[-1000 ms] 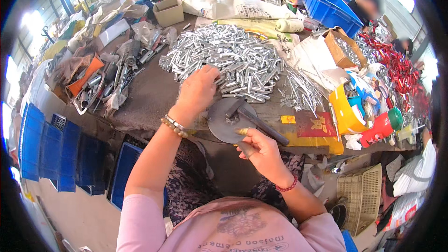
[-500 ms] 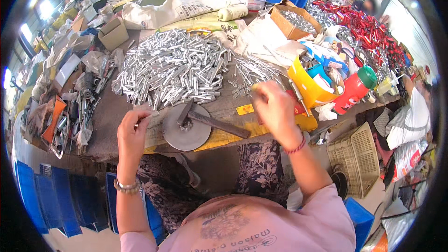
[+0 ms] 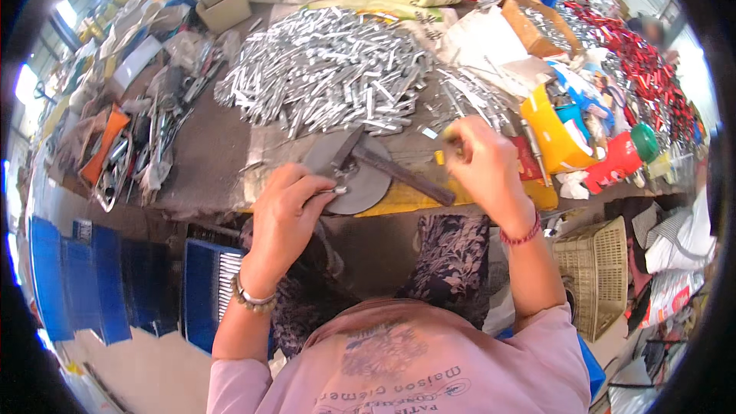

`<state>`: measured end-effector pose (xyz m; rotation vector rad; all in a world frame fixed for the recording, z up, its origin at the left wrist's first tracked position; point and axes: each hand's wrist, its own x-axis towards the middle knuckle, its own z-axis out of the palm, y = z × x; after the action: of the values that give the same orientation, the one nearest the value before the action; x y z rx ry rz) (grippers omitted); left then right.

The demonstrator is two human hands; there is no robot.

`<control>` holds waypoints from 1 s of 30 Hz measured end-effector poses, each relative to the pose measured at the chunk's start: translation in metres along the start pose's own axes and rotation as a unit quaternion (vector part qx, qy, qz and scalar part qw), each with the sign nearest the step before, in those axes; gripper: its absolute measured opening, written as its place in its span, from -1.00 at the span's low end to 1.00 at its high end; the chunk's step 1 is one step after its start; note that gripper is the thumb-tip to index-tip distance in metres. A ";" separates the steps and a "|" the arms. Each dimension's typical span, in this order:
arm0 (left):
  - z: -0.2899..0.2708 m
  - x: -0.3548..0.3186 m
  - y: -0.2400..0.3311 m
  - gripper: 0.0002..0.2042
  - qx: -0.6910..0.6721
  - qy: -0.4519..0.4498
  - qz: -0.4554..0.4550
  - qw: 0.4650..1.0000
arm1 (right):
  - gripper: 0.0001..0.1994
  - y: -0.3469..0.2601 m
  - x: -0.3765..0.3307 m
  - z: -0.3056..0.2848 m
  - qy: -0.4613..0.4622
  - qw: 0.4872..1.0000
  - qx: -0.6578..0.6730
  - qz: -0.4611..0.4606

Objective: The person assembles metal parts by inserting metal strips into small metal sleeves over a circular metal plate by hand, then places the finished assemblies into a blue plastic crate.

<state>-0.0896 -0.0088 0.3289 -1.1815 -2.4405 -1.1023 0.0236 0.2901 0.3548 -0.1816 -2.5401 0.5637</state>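
Where the left hand (image 3: pixel 287 203) is working: centre of the frame, over the near edge of the round grey disc (image 3: pixel 364 185); thumb and fingertips are clamping down on a small silver piece (image 3: pixel 335 190).
Right hand (image 3: pixel 487 165): hovering right of centre, near the thin rods (image 3: pixel 475 100); fingers are curling toward the thumb, blurred, so cannot tell if they are gripping anything.
Hammer (image 3: pixel 406 176): lying head-on-disc at centre, handle pointing lower right; neither hand is holding it.
Silver heap (image 3: pixel 330 69): spreading over the table (image 3: pixel 203 157), upper centre; pieces are lying loose.
Cardboard box (image 3: pixel 521 31): sitting upper right, holding more metal parts.
Yellow container (image 3: pixel 548 134): standing right of frame, beside a red bottle (image 3: pixel 617 165).
Done/left: one piece is being handled; judging by the heap, many are probably waiting, but worked and unworked pieces are looking alike, so cannot split the count.
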 end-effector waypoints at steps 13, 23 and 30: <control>0.000 -0.009 0.003 -0.84 0.025 0.007 -0.007 1.000 | -0.87 -0.057 -0.014 0.052 -0.084 0.975 0.047 -0.199; -0.003 -0.010 0.001 -0.85 -0.020 -0.027 -0.050 0.998 | -0.92 -0.059 -0.008 0.047 -0.108 0.963 0.000 -0.249; 0.003 -0.011 0.001 -0.85 -0.060 -0.018 -0.058 0.996 | -0.94 -0.054 -0.005 0.050 -0.104 0.955 0.009 -0.278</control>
<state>-0.0812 -0.0135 0.3221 -1.1142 -2.5299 -1.2865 0.0007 0.2225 0.3374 0.6140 -2.6136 0.3923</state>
